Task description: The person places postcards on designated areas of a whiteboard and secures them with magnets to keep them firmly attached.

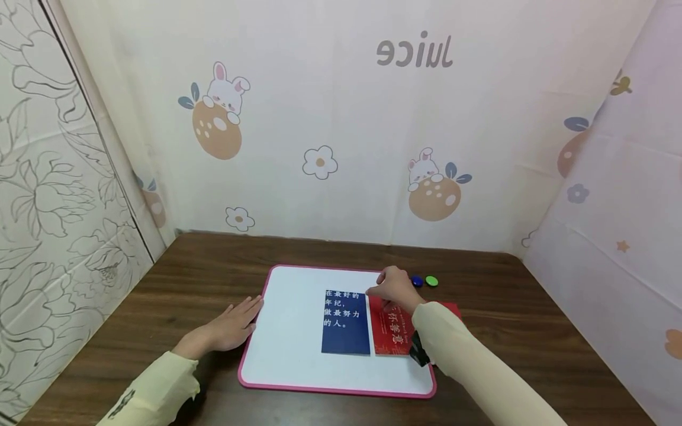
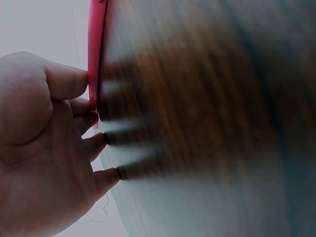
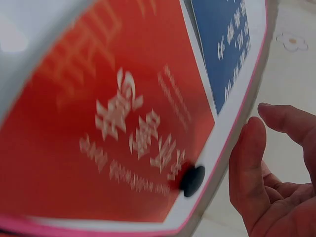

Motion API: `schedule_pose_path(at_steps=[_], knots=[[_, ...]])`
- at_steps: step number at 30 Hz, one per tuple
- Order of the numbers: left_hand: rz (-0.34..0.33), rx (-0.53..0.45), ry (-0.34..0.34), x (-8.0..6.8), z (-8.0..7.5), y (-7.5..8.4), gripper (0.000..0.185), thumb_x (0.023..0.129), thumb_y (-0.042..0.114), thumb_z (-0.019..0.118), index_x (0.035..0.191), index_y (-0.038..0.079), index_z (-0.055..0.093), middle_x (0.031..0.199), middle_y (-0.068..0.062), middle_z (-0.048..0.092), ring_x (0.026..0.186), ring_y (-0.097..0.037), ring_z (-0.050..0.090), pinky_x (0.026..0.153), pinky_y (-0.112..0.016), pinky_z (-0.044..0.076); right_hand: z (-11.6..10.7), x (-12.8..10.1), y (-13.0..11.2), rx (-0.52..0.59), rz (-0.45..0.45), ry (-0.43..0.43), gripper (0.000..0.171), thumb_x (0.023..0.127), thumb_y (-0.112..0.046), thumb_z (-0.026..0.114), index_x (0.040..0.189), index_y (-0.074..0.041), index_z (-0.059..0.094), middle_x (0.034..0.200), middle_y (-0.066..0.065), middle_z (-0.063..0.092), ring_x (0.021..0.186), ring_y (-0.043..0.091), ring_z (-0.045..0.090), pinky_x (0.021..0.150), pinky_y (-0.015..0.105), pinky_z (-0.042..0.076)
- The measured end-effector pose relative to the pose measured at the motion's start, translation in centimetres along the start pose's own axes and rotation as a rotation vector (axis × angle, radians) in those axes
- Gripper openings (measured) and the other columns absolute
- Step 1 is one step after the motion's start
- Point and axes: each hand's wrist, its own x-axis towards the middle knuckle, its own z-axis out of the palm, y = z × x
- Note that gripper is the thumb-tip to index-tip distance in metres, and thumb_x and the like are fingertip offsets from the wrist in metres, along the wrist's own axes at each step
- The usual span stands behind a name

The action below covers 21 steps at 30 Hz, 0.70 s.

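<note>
A whiteboard [image 1: 288, 331] with a pink rim lies on the table. My left hand [image 1: 232, 326] rests at its left edge; in the left wrist view the fingers [image 2: 101, 180] are extended and touch near the pink rim. On the board lie a blue card [image 1: 345, 337] with white writing and, just right of it, a red card [image 1: 386, 343], partly hidden by my right arm. My right hand [image 1: 395, 288] is over the cards' upper edges, thumb and index fingertips close together with nothing visible between them. A black round magnet [image 3: 193, 180] sits near a corner of the red card.
A blue round magnet [image 1: 417, 281] and a green one [image 1: 432, 281] lie on the dark wooden table [image 1: 495, 296], beyond the board's upper right corner. Another red piece [image 1: 453, 309] shows past my right sleeve. A printed curtain [image 1: 319, 118] hangs behind the table.
</note>
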Motion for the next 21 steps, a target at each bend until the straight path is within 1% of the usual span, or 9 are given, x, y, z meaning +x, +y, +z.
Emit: schedule_pose_path(at_steps=[6,9,11,16,19,21], knots=[[0.006,-0.005,0.004,-0.1,-0.1,-0.1,0.056,0.099,0.014,0.047,0.147,-0.007,0.026,0.152,-0.025,0.022,0.14,-0.044,0.015,0.107,-0.064,0.009,-1.8,0.8,0.7,0.036,0.012,0.031,0.034,0.081,-0.017,0.077,0.099,0.003,0.057,0.083,0.016,0.06,0.063,0.024,0.064,0.063,0.036,0.057],[0.026,0.0,0.003,0.0,-0.1,-0.2,0.055,0.1,0.012,0.045,0.146,-0.008,0.025,0.152,-0.026,0.021,0.14,-0.045,0.015,0.107,-0.064,0.01,-2.6,1.2,1.0,0.069,0.017,0.038,0.03,0.083,-0.016,0.074,0.099,0.003,0.058,0.085,0.016,0.059,0.064,0.023,0.064,0.067,0.04,0.057],[0.039,0.0,0.002,0.1,-0.1,-0.3,0.054,0.1,0.012,0.044,0.146,-0.009,0.025,0.152,-0.027,0.021,0.139,-0.045,0.015,0.107,-0.064,0.01,-3.1,1.4,1.2,0.092,0.015,0.031,0.028,0.086,-0.015,0.072,0.101,0.004,0.059,0.087,0.017,0.06,0.067,0.025,0.065,0.07,0.042,0.056],[0.041,0.0,0.003,0.1,-0.1,-0.3,0.054,0.1,0.011,0.044,0.146,-0.008,0.025,0.152,-0.026,0.021,0.14,-0.045,0.015,0.107,-0.064,0.01,-4.5,2.0,1.9,0.142,-0.002,0.024,0.025,0.088,-0.011,0.068,0.104,0.007,0.059,0.09,0.02,0.062,0.077,0.031,0.067,0.071,0.041,0.056],[0.036,-0.003,0.002,0.0,-0.1,-0.3,0.054,0.1,0.011,0.044,0.146,-0.008,0.025,0.152,-0.026,0.021,0.14,-0.044,0.015,0.107,-0.064,0.01,-5.3,2.6,2.6,0.148,-0.008,0.031,0.026,0.089,-0.011,0.067,0.106,0.008,0.06,0.091,0.02,0.063,0.081,0.034,0.067,0.072,0.041,0.056],[0.034,-0.006,0.001,0.0,0.0,-0.2,0.054,0.1,0.011,0.044,0.146,-0.008,0.025,0.152,-0.026,0.021,0.14,-0.045,0.015,0.107,-0.064,0.01,-5.8,2.9,3.0,0.143,-0.019,0.031,0.028,0.089,-0.01,0.066,0.108,0.01,0.06,0.094,0.023,0.064,0.086,0.036,0.066,0.073,0.042,0.056]])
